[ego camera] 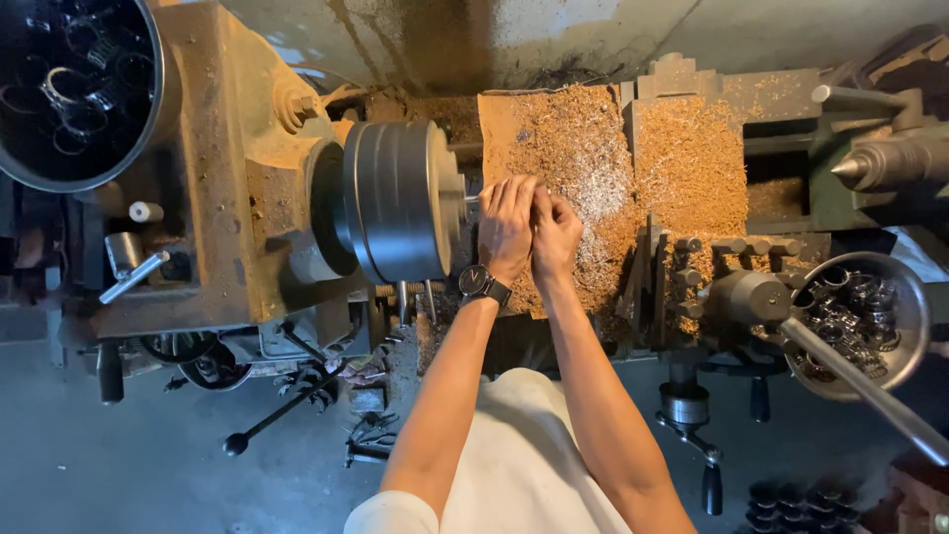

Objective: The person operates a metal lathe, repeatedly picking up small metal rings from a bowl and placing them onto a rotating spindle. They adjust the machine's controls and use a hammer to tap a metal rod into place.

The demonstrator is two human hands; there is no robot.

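Both hands together | left hand (pixel 506 229) at chuck (pixel 400 201) | right hand (pixel 556 233) curled

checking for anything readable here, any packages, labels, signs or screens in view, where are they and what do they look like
No packages, labels, signs or screens show.
Nearest thing to one: a wristwatch on the left wrist, round dark face, dark strap; too small to tell its dial.
The left hand and right hand meet at the lathe chuck, a round grey metal drum.
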